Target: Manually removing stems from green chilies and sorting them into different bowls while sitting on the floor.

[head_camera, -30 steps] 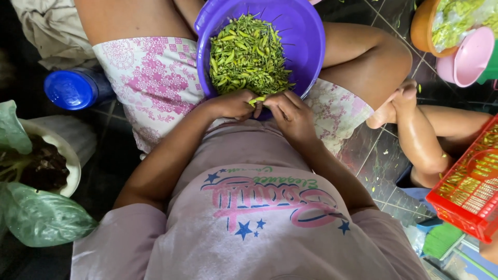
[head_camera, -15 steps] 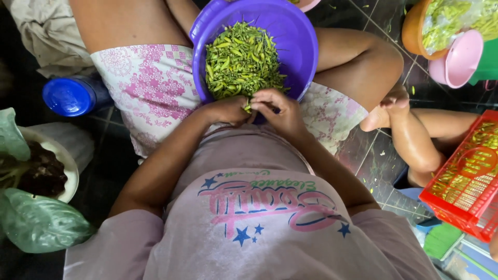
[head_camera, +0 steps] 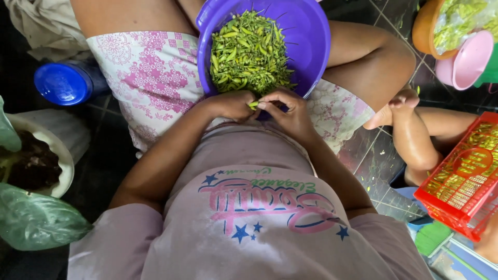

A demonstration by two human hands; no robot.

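Green and small, a chilli (head_camera: 253, 105) sits pinched between our left hand (head_camera: 231, 105) and right hand (head_camera: 288, 111), fingertips of both closed on it at the near rim of the purple bowl (head_camera: 311, 46) in our lap. Beyond lies the bowl's chilli heap (head_camera: 249, 52); a blue jar (head_camera: 66, 83) stands left, a red basket (head_camera: 464, 176) right, and a pink cup (head_camera: 469, 62) beside an orange bowl (head_camera: 426, 26) far right.

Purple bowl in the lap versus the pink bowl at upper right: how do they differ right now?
The purple bowl rests on the person's lap, heaped with green chillies; the pink bowl sits on the floor beside an orange bowl and looks empty. The purple bowl looks larger than the pink one. Both hands, left hand and right hand, work at the purple bowl's rim; nothing touches the pink bowl. Both are round plastic bowls.
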